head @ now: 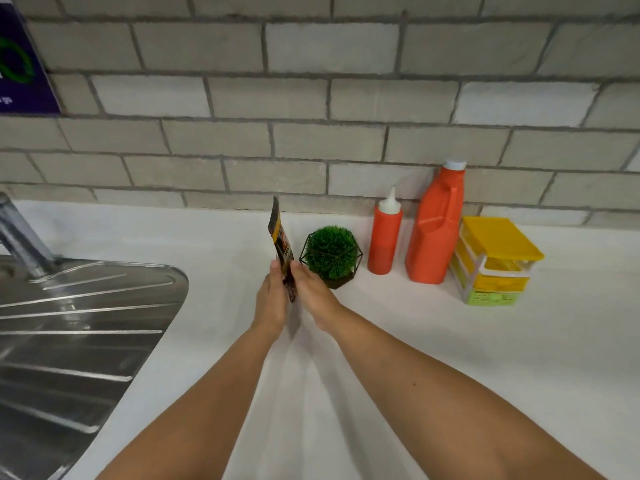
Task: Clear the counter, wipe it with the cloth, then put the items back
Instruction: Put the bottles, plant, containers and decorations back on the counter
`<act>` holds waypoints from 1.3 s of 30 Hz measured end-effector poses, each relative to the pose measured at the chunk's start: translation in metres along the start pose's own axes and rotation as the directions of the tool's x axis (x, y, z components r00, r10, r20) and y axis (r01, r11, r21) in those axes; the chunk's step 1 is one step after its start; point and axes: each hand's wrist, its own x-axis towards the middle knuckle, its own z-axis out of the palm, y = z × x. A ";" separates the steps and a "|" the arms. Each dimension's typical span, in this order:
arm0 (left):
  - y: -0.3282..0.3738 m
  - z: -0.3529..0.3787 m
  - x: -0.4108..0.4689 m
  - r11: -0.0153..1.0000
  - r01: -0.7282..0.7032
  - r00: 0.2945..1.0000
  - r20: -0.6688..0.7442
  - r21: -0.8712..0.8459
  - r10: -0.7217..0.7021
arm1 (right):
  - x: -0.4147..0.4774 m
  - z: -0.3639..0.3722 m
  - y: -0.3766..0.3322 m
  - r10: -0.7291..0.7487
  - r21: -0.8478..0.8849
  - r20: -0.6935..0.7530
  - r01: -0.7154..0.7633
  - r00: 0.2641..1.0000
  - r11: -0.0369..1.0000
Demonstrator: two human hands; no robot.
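- A person's left hand (272, 299) and right hand (313, 296) come together over a white counter (450, 358), gripping the lower end of a dark, orange-printed packet (282, 244) from either side; it stands upright and tilts slightly left.
- How the fingers lie behind the packet is hidden, and its label is too blurred to read; it appears to be a snack or drink sachet.
- Just right of the hands sits a green artificial plant ball (332, 252) in a black wire holder.
- Further right, along the grey tiled wall (311, 98), stand a red squeeze bottle (384, 237), a red-orange jug (436, 230) with a white cap and a yellow mini drawer unit (491, 261).
- At left lie a steel sink drainboard (86, 323) and a faucet (20, 237), with a purple sign (20, 64) above.
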 end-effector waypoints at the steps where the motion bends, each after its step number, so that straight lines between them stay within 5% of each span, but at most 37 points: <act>1: 0.000 0.001 0.006 1.000 0.002 1.000 -0.005 0.001 -0.002 | 0.004 0.000 0.001 0.009 0.004 0.004 -0.009 1.000 1.000; 22: 0.003 -0.009 0.067 0.993 0.074 0.996 -0.040 -0.093 -0.078 | 0.052 0.020 0.024 0.209 0.125 0.009 -0.209 0.978 0.970; 39: 0.008 -0.011 0.065 0.999 -0.044 0.980 -0.196 -0.020 0.040 | 0.056 0.021 0.012 0.262 0.023 -0.014 -0.262 0.965 0.965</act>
